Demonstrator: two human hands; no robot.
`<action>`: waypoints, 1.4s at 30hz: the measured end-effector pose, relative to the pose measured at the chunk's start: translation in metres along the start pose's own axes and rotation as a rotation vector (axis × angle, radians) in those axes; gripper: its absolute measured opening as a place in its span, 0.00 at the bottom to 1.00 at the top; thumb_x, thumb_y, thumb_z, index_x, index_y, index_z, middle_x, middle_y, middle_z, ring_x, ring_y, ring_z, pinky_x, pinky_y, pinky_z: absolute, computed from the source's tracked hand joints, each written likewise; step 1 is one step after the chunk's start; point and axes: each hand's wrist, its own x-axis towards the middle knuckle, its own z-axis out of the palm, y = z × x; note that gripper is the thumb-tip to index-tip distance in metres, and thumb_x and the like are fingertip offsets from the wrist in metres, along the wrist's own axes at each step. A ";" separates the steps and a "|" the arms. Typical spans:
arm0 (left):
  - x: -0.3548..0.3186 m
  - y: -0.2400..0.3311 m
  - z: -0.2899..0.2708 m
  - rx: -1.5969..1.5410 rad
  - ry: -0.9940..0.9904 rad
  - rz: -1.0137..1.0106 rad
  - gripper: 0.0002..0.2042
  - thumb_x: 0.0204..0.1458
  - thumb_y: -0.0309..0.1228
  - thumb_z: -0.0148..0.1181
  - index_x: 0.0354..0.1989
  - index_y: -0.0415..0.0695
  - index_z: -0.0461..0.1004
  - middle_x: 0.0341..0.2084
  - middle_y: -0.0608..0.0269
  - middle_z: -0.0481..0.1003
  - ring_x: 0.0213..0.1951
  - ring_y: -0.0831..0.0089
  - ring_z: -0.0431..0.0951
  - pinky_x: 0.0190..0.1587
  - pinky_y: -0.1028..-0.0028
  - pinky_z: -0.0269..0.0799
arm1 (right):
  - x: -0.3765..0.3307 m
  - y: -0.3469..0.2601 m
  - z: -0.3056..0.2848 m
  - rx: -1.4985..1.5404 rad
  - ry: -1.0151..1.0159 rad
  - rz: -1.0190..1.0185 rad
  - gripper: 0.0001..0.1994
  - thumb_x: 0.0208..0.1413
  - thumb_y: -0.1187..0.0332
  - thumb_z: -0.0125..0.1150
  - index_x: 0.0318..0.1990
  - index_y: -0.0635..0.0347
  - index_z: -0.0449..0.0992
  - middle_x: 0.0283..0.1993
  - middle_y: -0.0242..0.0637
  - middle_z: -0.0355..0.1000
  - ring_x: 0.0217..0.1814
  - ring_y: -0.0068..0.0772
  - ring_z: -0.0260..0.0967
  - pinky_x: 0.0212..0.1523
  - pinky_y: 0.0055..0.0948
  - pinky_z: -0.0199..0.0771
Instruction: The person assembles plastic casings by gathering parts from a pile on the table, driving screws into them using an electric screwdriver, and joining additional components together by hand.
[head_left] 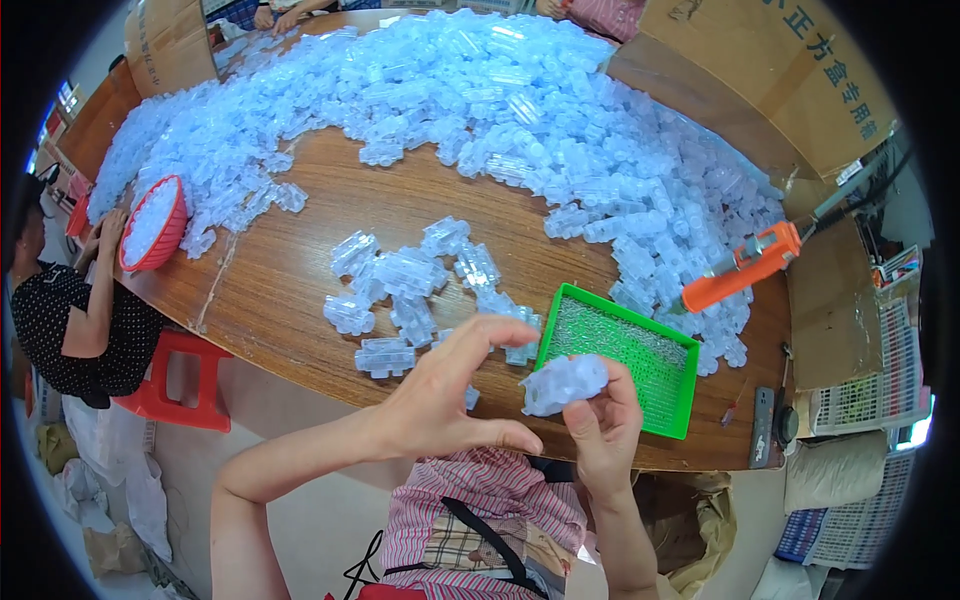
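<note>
My right hand [602, 425] holds a clear plastic part [565, 383] just in front of the table's near edge. My left hand [455, 390] is beside it, fingers spread and curved, thumb pointing toward the part, holding nothing. Just beyond my hands lies a small group of the same clear plastic parts [420, 290] on the wooden table [300, 250]. A green tray [678, 395] holding small metal pieces sits to the right of my hands.
A huge heap of clear parts [520, 100] covers the far table. An orange power screwdriver [740, 270] hangs at the right. A seated person [70, 310] at the left touches a red basket [175, 225] of parts. Cardboard boxes [790, 70] stand behind.
</note>
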 end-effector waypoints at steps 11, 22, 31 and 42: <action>-0.001 0.016 0.040 0.130 -0.060 0.082 0.19 0.39 0.25 0.71 0.41 0.38 0.73 0.36 0.56 0.76 0.38 0.62 0.78 0.38 0.70 0.77 | -0.035 -0.011 -0.033 -0.095 -0.005 0.060 0.30 0.62 0.58 0.54 0.65 0.64 0.53 0.58 0.42 0.61 0.58 0.30 0.61 0.60 0.31 0.58; -0.007 0.015 0.049 -0.308 -0.359 -0.428 0.22 0.50 0.33 0.67 0.48 0.38 0.66 0.42 0.58 0.71 0.36 0.72 0.77 0.36 0.74 0.76 | -0.059 -0.012 -0.037 -0.102 0.017 0.463 0.28 0.63 0.62 0.47 0.67 0.62 0.50 0.50 0.36 0.64 0.44 0.20 0.62 0.46 0.23 0.65; -0.018 0.012 0.055 -0.613 -0.515 -0.748 0.28 0.56 0.27 0.58 0.63 0.40 0.55 0.50 0.52 0.70 0.42 0.75 0.78 0.40 0.78 0.76 | -0.075 0.000 -0.037 -0.267 0.007 0.576 0.28 0.62 0.61 0.45 0.68 0.61 0.50 0.46 0.40 0.69 0.45 0.23 0.66 0.48 0.24 0.66; -0.032 -0.001 0.062 -0.858 -0.474 -0.837 0.29 0.52 0.22 0.59 0.62 0.37 0.57 0.48 0.52 0.70 0.40 0.74 0.78 0.40 0.79 0.78 | -0.075 -0.009 -0.032 -0.213 -0.027 0.717 0.31 0.60 0.66 0.47 0.69 0.65 0.46 0.34 0.33 0.68 0.32 0.18 0.62 0.32 0.21 0.64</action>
